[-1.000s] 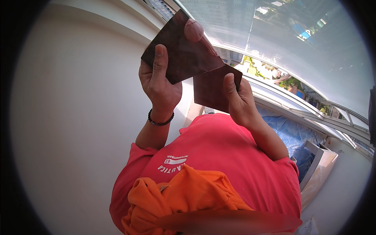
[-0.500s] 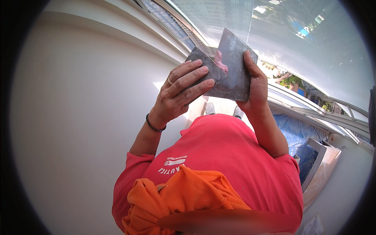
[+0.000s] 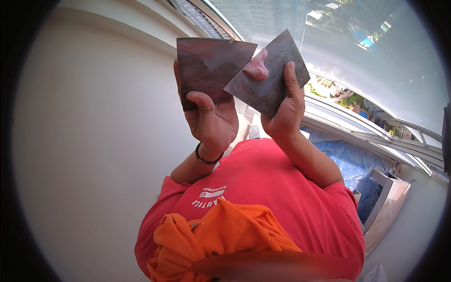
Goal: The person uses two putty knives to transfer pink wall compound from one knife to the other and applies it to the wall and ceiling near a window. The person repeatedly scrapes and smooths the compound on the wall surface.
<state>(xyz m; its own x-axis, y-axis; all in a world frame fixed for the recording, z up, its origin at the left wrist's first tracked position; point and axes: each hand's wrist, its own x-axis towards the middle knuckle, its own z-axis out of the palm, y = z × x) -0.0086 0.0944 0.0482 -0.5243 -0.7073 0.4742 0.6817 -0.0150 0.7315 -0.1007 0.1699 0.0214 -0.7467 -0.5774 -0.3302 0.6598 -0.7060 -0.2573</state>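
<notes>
In my left hand (image 3: pixel 213 120) is a dark, thin metal putty plate (image 3: pixel 206 58), gripped with the thumb on its face and the fingers behind. A second putty plate (image 3: pixel 265 94), greyer and turned cornerwise, is in my right hand (image 3: pixel 287 113), whose thumb presses on its right side. Soft pink putty (image 3: pixel 258 67) sits in a folded lump on the right plate. The left plate's right edge touches this lump or lies right against it. Part of my left fingers is hidden behind the left plate.
A plain white wall (image 3: pixel 89 141) fills the left side. A glazed window (image 3: pixel 357 51) with a metal frame (image 3: pixel 376 134) runs along the right and ahead. Blue plastic sheeting (image 3: pixel 343 152) and a pale boxed panel (image 3: pixel 387 202) stand at the lower right. An orange cloth (image 3: pixel 225 230) hangs at my chest.
My left hand has turned over, palm now up, so its plate lies broad face up. The right plate has tilted and shifted slightly left. The pink putty is now a thicker lump.
</notes>
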